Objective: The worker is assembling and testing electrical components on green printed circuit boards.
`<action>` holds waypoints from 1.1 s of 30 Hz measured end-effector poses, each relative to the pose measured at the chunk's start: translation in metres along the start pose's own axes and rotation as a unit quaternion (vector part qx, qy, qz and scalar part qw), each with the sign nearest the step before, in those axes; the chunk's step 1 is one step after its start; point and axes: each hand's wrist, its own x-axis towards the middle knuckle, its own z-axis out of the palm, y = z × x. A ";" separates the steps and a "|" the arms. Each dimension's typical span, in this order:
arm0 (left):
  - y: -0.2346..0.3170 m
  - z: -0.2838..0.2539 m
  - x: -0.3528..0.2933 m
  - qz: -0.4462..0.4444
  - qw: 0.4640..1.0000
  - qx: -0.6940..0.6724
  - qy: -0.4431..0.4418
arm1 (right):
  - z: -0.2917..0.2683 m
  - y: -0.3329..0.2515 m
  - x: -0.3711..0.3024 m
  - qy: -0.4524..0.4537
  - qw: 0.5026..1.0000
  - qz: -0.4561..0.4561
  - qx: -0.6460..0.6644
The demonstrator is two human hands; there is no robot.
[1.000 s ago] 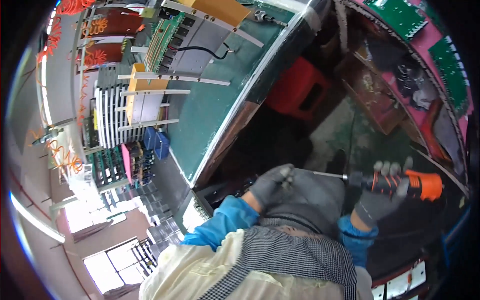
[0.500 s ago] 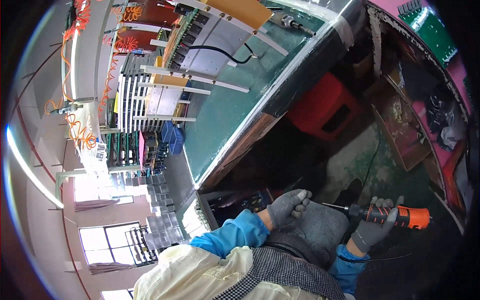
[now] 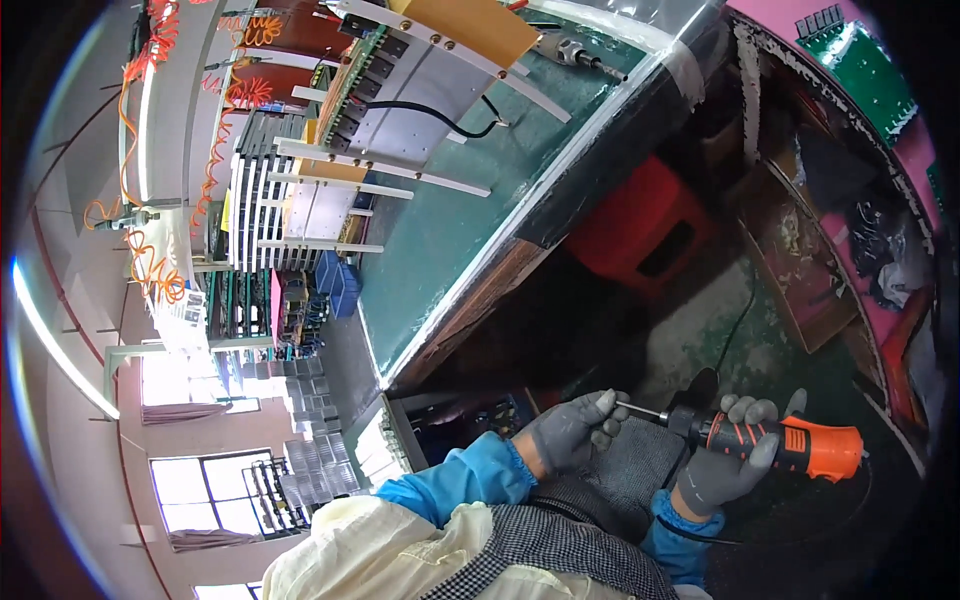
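Observation:
My right hand (image 3: 735, 465), in a grey glove, is wrapped round a black and orange electric screwdriver (image 3: 795, 442). Its thin metal bit (image 3: 645, 411) points left, toward my left hand (image 3: 575, 432), also gloved in grey. The left fingers are closed in a pinch at the bit's tip; whatever small thing they hold there is hidden. Both hands are over my lap, away from the bench. A cable runs from the orange end of the tool.
A green-topped bench (image 3: 480, 240) with a pale edge holds metal plates on white rails (image 3: 400, 105) and another power tool (image 3: 570, 50). Under it sits a red plastic container (image 3: 645, 225). A cardboard box (image 3: 790, 250) and a green circuit board (image 3: 860, 80) are to the right.
The screwdriver has shifted left and slightly down, bringing its bit to the fingers of my left hand. The left hand has stayed in nearly the same place.

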 end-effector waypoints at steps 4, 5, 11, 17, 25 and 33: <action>-0.007 -0.011 0.013 -0.011 0.998 -0.035 0.043 | -0.015 0.011 0.002 0.021 1.000 0.003 -0.016; -0.009 -0.015 0.016 -0.009 0.997 -0.051 0.051 | -0.020 0.014 0.003 0.022 1.000 0.006 -0.014; -0.020 -0.034 0.030 -0.011 0.996 -0.085 0.012 | -0.041 0.027 0.010 0.045 0.998 0.032 -0.004; -0.021 -0.028 0.033 0.020 0.996 0.035 0.085 | -0.043 0.034 0.010 0.076 0.996 0.033 -0.031; -0.019 0.009 0.030 0.016 0.984 0.081 0.156 | -0.036 0.020 0.010 0.045 0.998 0.033 -0.014; -0.024 0.007 0.031 0.100 0.944 0.235 0.210 | -0.039 0.021 0.017 0.097 0.993 0.061 -0.020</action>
